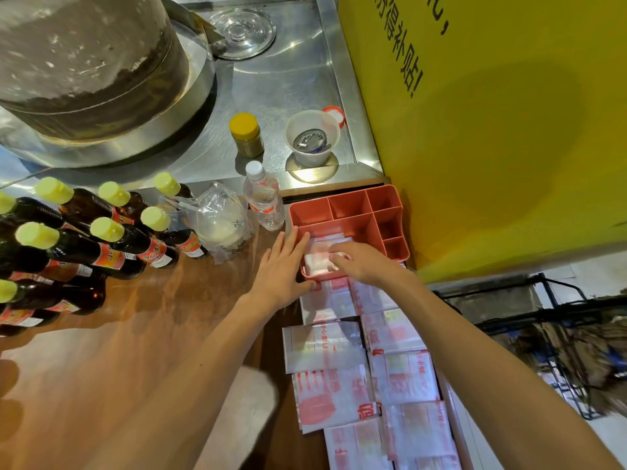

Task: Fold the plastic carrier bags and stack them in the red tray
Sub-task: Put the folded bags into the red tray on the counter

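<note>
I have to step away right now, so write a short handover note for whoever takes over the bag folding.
Left hand: open, fingers flat on the near-left rim of the red tray.
Right hand: pressing the folded bag down in the tray's large compartment.
Done: at least one folded bag is in the tray; the count is unclear.
Left: the flat bags lying in rows on the counter near the tray still need folding and stacking. Small compartments look empty.
</note>
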A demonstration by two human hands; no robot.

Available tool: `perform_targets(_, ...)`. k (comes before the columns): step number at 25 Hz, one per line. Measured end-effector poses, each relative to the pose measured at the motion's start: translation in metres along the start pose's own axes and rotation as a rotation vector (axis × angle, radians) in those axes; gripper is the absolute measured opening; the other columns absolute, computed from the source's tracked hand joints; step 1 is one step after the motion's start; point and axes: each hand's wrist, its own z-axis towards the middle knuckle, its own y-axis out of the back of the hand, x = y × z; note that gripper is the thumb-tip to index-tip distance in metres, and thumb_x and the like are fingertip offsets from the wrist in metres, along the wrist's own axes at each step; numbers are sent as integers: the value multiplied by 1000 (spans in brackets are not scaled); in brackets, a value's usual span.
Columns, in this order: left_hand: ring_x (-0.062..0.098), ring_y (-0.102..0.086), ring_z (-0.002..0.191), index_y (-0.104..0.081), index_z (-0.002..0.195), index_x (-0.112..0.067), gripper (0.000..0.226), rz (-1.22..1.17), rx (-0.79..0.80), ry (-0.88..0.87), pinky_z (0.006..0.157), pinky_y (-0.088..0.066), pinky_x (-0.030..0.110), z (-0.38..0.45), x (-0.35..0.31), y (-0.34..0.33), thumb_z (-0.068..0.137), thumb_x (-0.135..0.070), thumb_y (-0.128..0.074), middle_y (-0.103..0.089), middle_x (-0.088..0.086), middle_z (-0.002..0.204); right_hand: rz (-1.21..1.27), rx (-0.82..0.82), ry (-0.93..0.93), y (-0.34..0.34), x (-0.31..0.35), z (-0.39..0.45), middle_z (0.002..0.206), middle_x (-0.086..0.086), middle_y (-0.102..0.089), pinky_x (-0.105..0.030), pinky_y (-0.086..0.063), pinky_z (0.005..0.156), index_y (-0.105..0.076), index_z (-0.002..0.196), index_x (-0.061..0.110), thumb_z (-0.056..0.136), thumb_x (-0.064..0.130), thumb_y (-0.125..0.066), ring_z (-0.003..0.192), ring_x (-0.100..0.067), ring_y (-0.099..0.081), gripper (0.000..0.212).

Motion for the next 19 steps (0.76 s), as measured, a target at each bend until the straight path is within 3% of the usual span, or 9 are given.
perform_targets(4,17,-16,151,-30,155,-28,71,-263,-308,-122,117,-21,35,-38,-17,-12,94,-30,-66,-20,0,165,257,-384,68,-1,-30,-58,132,4,-60,-29,-45,98,-62,132,15,99,12,-56,116,-10,-55,33)
perform_targets(7,13,-37,141,-49,143,-18,49,-452,-385,-110,114,-32,30,-75,-36,-43,96,-17,-62,-43,-1,152,390,-558,-23,-12,-62,-109,124,6,-62,-28,-46,95,-63,127,16,98,6,-54,112,-8,-55,31)
perform_targets(10,12,-54,121,-54,136,-18,39,-632,-237,38,100,-44,24,-105,-55,-75,97,-13,-60,-60,-4,131,484,-612,-233,-36,-91,-156,114,11,-64,-18,-43,82,-64,122,21,101,21,-58,101,-5,-59,22)
perform_targets(13,14,-64,101,-62,126,-17,27,-778,-31,180,76,-49,14,-119,-72,-99,99,-12,-58,-68,-1,111,513,-691,-420,-74,-117,-186,102,-3,-69,-32,-50,82,-67,115,14,94,12,-61,96,-21,-64,22)
perform_targets(16,20,-68,94,-67,110,-13,17,-818,154,234,85,-54,25,-128,-90,-126,98,-7,-57,-71,8,106,544,-673,-557,-116,-129,-210,96,-9,-72,-40,-55,83,-70,110,11,92,8,-59,93,-28,-67,21)
perform_targets(19,26,-59,76,-65,85,-13,17,-878,240,285,71,-49,28,-142,-114,-152,97,-4,-56,-63,12,83,501,-586,-637,-152,-128,-234,103,-4,-70,-35,-52,75,-67,113,18,95,18,-57,88,-23,-64,20)
